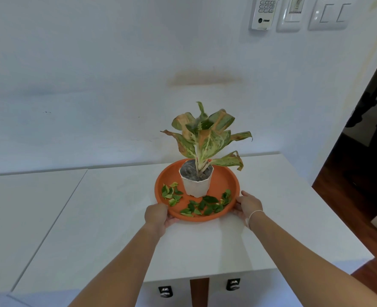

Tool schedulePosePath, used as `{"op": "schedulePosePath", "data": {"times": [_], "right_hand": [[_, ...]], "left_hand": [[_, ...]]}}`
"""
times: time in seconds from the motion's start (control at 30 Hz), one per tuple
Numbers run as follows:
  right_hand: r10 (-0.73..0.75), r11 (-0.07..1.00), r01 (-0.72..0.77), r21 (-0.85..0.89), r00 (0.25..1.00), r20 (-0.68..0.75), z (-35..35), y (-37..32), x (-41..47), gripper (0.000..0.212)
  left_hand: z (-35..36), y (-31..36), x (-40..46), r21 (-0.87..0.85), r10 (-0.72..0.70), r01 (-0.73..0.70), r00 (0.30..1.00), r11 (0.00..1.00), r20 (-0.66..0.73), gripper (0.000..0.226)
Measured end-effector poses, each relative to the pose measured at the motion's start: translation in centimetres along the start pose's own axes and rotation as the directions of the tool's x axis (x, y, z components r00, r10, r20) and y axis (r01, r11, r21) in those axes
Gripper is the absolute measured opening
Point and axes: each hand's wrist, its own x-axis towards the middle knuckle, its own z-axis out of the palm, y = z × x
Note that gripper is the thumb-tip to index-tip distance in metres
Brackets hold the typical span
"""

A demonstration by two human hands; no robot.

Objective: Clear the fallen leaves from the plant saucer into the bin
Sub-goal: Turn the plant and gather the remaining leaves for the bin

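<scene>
An orange round saucer (pixel 224 178) sits on a white table near the wall. A white pot (pixel 196 187) with a green-and-orange leafy plant (pixel 205 134) stands in its middle. Several small green fallen leaves (pixel 205 206) lie along the saucer's front, and another cluster of leaves (pixel 171 193) lies at its left. My left hand (pixel 157 216) grips the saucer's front-left rim. My right hand (pixel 248 206) holds the front-right rim, with a white band on its wrist. No bin is in view.
The white table (pixel 107 213) has a seam on its left and two dark drawer latches (pixel 233 284) below its front edge. A white wall stands close behind. Switches and a remote (pixel 264 12) hang top right. A dark doorway and wooden floor (pixel 347 178) lie to the right.
</scene>
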Motion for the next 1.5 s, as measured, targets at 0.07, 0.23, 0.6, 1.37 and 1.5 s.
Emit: {"op": "schedulePosePath", "data": {"times": [0.07,0.23,0.6,1.37,1.5], "right_hand": [[-0.013,1.000,0.013,-0.001,0.999,0.045,0.5,0.5,-0.4,0.057],[-0.013,1.000,0.012,0.007,0.996,0.091,1.2,0.9,-1.0,0.054],[-0.123,0.925,0.138,-0.353,0.990,0.065,0.8,-0.4,-1.0,0.042],[-0.158,-0.200,0.464,-0.863,0.854,0.496,4.3,-2.9,2.1,0.061],[-0.166,-0.209,0.444,-0.871,0.862,0.479,4.2,-2.1,1.4,0.057]], "left_hand": [[0.4,-0.4,0.0,-0.045,-0.001,0.000,1.000,0.999,-0.007,0.028],[1.0,-1.0,-0.1,-0.099,0.009,-0.009,1.000,0.995,-0.006,0.038],[0.4,-0.1,-0.2,0.594,0.396,-0.279,0.916,0.755,-0.073,0.058],[1.9,4.9,4.8,0.850,0.103,-0.494,0.851,-0.181,0.516,0.054],[2.1,4.1,4.2,0.855,0.132,-0.503,0.846,-0.127,0.517,0.051]]}}
